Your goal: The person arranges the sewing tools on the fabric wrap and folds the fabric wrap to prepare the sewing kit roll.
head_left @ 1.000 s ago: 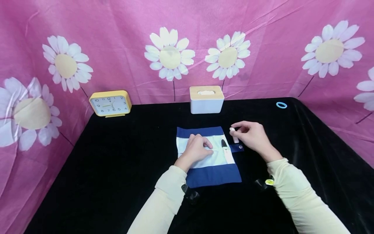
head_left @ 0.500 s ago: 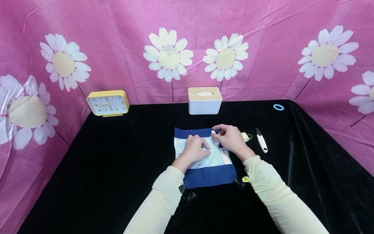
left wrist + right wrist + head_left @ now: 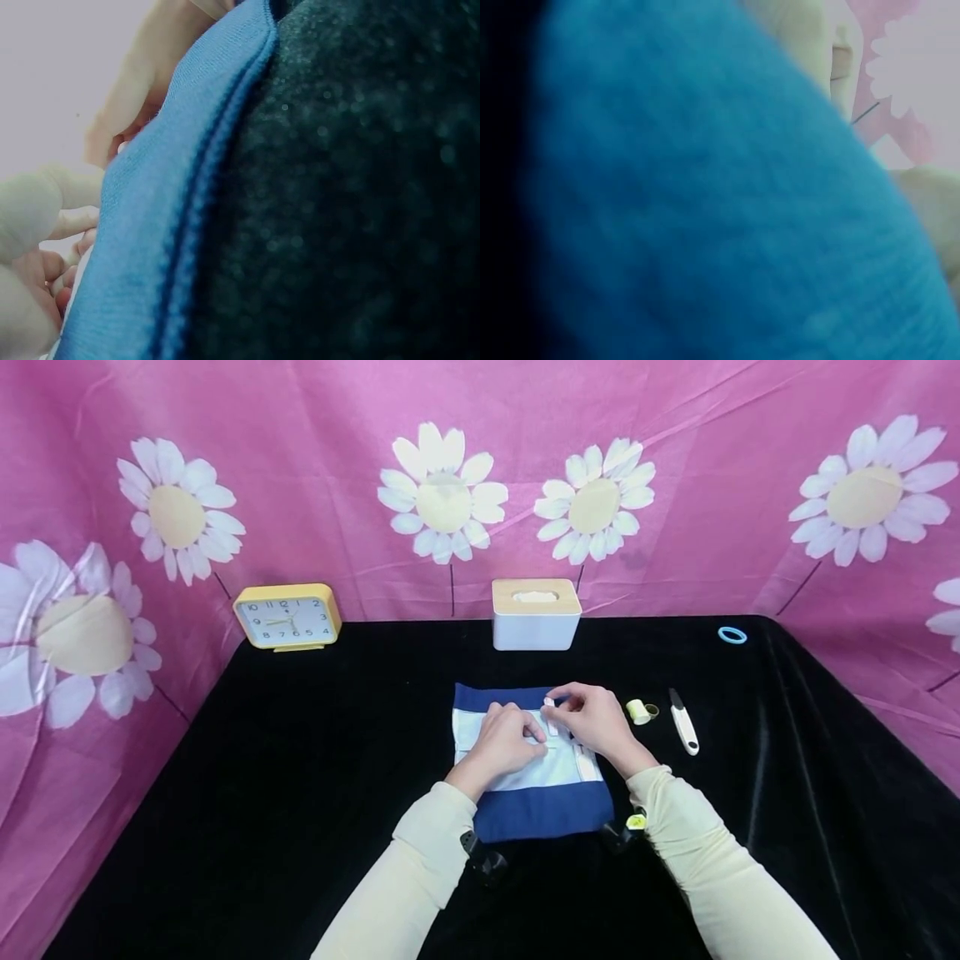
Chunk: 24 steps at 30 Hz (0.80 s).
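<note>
A navy cloth pouch (image 3: 543, 814) with a white pocketed middle lies unfolded on the black tabletop. My left hand (image 3: 501, 742) rests on that white part, thumb and forefinger pinching at the pocket edge. Over the pouch's upper right, my right hand (image 3: 596, 722) pinches a small pale stick-like piece (image 3: 552, 718) upright, its lower end at the white cloth. A slim white item (image 3: 585, 764) sits in the right-hand pocket, its top covered by the right hand. In the left wrist view, the blue cloth edge (image 3: 169, 187) partly covers the fingers; blurred blue cloth (image 3: 705, 187) fills most of the right wrist view.
Right of the pouch lie a pale yellow thread spool (image 3: 638, 712), a brass-coloured ring (image 3: 652, 712) and a white-handled tool with a dark tip (image 3: 684, 725). Along the back stand a yellow clock (image 3: 288, 618) and a tissue box (image 3: 536, 625); a blue ring (image 3: 732, 635) lies back right.
My right hand has moved left from beside the pouch to over its white part, carrying the pale piece. The spool and white-handled tool have come into sight. My left hand stays put.
</note>
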Tool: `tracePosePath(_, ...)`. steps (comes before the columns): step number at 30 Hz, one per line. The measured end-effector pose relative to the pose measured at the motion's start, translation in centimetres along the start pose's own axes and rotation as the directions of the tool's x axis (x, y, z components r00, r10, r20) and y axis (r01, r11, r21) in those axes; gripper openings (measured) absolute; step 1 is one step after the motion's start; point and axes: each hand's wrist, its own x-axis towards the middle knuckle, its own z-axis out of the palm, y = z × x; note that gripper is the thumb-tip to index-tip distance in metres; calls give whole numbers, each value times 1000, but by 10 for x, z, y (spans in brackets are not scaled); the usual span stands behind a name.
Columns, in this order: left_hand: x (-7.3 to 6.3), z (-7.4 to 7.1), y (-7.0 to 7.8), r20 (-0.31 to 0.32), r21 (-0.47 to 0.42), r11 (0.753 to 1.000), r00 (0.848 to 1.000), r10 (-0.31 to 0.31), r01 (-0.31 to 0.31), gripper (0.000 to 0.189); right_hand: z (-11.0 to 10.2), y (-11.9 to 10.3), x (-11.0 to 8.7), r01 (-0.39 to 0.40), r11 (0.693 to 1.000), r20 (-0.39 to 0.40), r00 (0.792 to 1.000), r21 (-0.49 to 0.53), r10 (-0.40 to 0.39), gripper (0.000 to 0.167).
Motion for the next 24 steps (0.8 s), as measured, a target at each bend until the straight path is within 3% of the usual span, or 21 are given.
tracePosePath(9,2,-1,2,-5,-16,1000,1000,-21,21,7,-4,6,4,1,998,7,1000,62,-2,27)
tracePosePath(16,0,0,2,4,-20,999,999,-34,34,8,-4,9,2,-24,992,62,998,126,16,27)
tracePosePath(24,-1,2,1,13,-2,1000,1000,-12,12,7,-2,11,1,-16,988,80,997,152,4,27)
